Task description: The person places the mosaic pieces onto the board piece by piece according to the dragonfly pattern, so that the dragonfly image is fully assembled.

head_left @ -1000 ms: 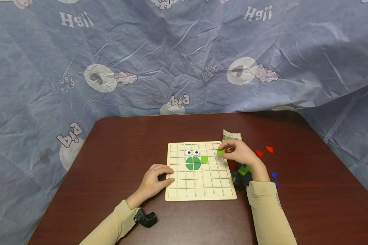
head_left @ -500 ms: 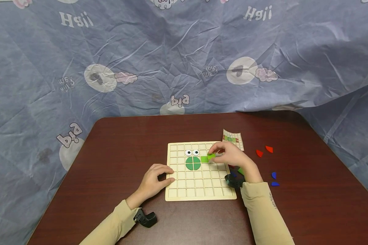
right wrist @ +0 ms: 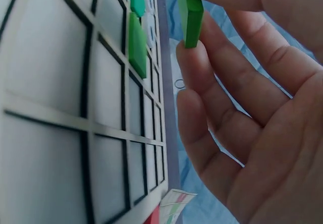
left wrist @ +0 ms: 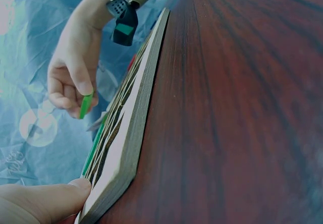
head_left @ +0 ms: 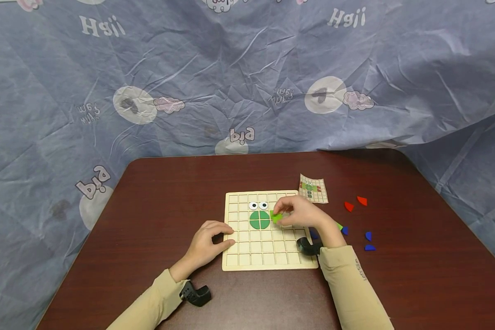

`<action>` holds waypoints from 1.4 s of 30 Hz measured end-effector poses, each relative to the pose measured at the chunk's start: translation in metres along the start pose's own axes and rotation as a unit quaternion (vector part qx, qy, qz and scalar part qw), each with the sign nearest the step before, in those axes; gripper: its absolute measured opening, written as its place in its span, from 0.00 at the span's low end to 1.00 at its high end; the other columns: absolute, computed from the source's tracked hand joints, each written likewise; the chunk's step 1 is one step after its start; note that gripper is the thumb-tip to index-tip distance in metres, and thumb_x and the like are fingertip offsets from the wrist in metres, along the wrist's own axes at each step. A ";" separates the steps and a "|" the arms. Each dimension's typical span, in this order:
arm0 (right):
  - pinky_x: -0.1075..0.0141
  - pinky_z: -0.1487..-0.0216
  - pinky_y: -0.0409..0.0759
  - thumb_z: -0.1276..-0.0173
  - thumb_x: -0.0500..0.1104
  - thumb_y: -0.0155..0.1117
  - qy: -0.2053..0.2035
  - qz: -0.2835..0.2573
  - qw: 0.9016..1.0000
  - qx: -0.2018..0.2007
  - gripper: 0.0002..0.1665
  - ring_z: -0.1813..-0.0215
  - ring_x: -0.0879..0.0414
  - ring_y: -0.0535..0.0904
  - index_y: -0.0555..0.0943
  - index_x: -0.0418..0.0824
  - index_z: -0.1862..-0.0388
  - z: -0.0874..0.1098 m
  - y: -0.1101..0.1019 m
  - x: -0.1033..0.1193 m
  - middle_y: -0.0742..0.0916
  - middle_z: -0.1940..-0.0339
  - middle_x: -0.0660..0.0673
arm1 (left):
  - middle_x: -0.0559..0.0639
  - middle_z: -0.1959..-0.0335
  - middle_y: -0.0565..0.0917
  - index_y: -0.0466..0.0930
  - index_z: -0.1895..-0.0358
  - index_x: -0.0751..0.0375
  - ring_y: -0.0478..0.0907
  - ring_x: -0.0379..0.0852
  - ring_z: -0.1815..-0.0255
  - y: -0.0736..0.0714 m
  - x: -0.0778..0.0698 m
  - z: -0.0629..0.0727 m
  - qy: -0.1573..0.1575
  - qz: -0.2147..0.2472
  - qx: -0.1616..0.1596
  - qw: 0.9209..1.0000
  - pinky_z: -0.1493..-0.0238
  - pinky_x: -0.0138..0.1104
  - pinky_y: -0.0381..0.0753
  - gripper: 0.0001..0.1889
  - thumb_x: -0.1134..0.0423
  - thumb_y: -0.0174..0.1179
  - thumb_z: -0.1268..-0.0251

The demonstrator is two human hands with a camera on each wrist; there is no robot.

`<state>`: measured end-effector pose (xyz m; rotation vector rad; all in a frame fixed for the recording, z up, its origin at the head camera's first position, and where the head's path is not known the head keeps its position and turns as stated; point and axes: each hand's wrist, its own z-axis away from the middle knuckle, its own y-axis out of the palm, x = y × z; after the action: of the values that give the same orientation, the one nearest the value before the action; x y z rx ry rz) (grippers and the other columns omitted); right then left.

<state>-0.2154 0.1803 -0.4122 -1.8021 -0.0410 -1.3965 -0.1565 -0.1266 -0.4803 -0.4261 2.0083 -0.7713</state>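
Note:
My right hand pinches a light green square tile between thumb and fingertips, just above a wooden grid board. In the right wrist view the held tile is apart from the board. Another light green tile sits in a cell; from the head it is partly hidden by the held tile. Left of it, quarter pieces form a dark green circle, with two round eye pieces above. My left hand rests on the board's left edge, thumb touching it.
A pattern card lies beyond the board's right corner. Red pieces and blue pieces lie to the right on the brown table. My right forearm partly hides more pieces. A patterned cloth hangs behind.
My right hand has moved left over the board with the light green tile, from the right edge to just over the placed light green tile. My left hand has stayed put.

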 end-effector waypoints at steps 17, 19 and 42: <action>0.59 0.58 0.76 0.46 0.36 0.70 0.042 0.010 0.999 0.012 0.12 0.60 0.51 0.76 0.81 0.41 0.62 -0.001 0.008 -0.008 0.84 0.65 0.48 | 0.40 0.58 0.82 0.85 0.61 0.50 0.73 0.40 0.49 0.000 0.000 0.000 0.005 -0.004 -0.003 1.000 0.46 0.38 0.72 0.11 0.57 0.70 0.49; 0.59 0.58 0.76 0.47 0.35 0.70 0.045 0.012 0.999 0.014 0.12 0.60 0.50 0.76 0.81 0.41 0.62 -0.001 0.008 -0.007 0.84 0.65 0.48 | 0.40 0.58 0.82 0.85 0.60 0.50 0.73 0.40 0.49 0.000 0.000 0.000 0.005 -0.004 -0.003 1.000 0.46 0.39 0.72 0.11 0.57 0.70 0.49; 0.62 0.60 0.77 0.50 0.36 0.75 0.071 0.022 0.997 0.016 0.17 0.64 0.54 0.76 0.80 0.37 0.62 0.000 0.005 -0.008 0.82 0.67 0.45 | 0.41 0.58 0.82 0.85 0.61 0.51 0.73 0.40 0.49 0.000 0.000 0.000 0.004 -0.002 -0.004 1.000 0.47 0.39 0.72 0.11 0.58 0.70 0.48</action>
<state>-0.2158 0.1805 -0.4222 -1.6644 0.0511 -1.4805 -0.1561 -0.1266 -0.4804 -0.4320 2.0183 -0.7685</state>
